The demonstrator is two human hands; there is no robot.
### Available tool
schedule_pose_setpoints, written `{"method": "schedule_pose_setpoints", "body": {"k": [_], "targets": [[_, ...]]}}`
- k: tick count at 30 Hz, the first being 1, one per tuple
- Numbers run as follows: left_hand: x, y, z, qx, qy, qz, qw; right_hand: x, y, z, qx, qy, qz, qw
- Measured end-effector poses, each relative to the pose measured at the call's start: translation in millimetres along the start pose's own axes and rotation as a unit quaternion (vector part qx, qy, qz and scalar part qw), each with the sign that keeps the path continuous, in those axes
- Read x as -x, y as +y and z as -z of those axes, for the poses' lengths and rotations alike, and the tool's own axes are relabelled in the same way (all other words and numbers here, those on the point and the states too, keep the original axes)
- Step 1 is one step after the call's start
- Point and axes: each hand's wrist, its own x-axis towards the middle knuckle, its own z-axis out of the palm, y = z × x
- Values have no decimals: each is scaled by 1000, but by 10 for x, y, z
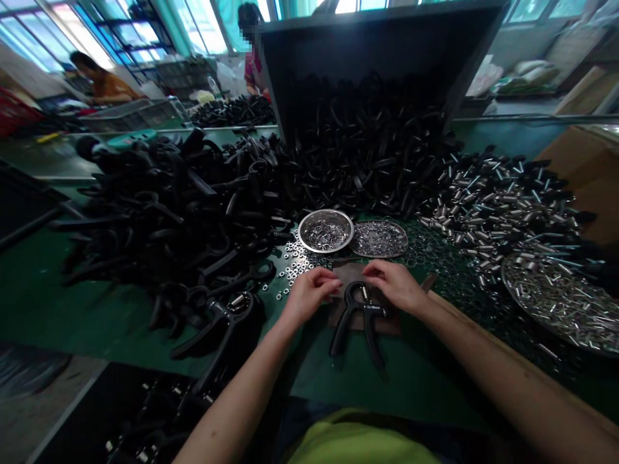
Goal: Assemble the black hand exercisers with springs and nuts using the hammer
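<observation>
My left hand [309,296] and my right hand [394,287] hover with curled fingers just above the head of a black hand grip exerciser [351,322]. It lies on a brown pad [387,325], its handles pointing toward me. Whether my fingertips pinch anything small is hidden. Beyond my left hand, loose steel washers [294,265] are scattered on the bench. A steel bowl of metal parts [325,231] and a round steel plate of washers [378,238] stand just past my hands.
A large heap of black handles [159,219] spills from a dark hopper [382,45] onto the green bench [33,290]. Black-ended spring parts [503,206] and a steel tray [556,299] lie right. Two co-workers [104,80] [254,67] sit beyond.
</observation>
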Motion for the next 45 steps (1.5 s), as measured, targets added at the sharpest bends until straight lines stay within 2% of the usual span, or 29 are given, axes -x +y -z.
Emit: {"method": "schedule_pose_setpoints", "body": {"k": [3, 6, 10, 12, 14, 16, 19, 21, 23, 25, 28, 30, 32, 35, 37, 42, 45], "targets": [[200, -139, -113, -15, -1, 8, 1000, 8, -19, -54, 29, 3, 3, 1000], [260, -172, -194, -109, 17, -38, 993, -9, -144, -32, 134, -24, 31, 990], [237, -109, -287, -256, 31, -129, 958, 8, -408, -57, 282, -72, 77, 954], [217, -84, -326, -299, 17, -159, 941, 23, -481, -104, 315, -81, 88, 942], [202, -73, -351, -338, 0, -177, 924, 58, -461, -128, 313, -80, 87, 943], [196, -64, -362, -384, -11, -186, 904, 147, -343, -88, 278, -58, 92, 954], [199, -32, -371, -476, -26, -208, 854, 438, -39, 96, 247, 24, 72, 966], [205, 1, -385, -536, -51, -240, 807, 713, 196, 244, 298, 77, 13, 951], [219, 28, -404, -576, -78, -267, 769, 991, 415, 349, 369, 74, -58, 925], [251, 38, -419, -592, -83, -274, 753, 1209, 582, 385, 417, 63, -103, 901], [339, 24, -421, -596, -60, -262, 757, 1342, 677, 364, 460, 63, -131, 876], [413, 7, -415, -595, -50, -249, 763, 1306, 619, 363, 467, 70, -129, 872], [478, -4, -412, -593, -46, -237, 769, 1202, 475, 386, 436, 87, -117, 888], [535, -2, -423, -590, -47, -223, 774, 983, 178, 391, 313, 128, -68, 939], [546, 6, -435, -591, -47, -214, 776, 840, -1, 331, 244, 136, -30, 960], [531, -36, -431, -565, -39, -217, 795, 707, -192, 122, 254, 53, -11, 966], [502, -140, -394, -493, -16, -223, 841, 834, -229, 98, 233, 95, 3, 968]]}}
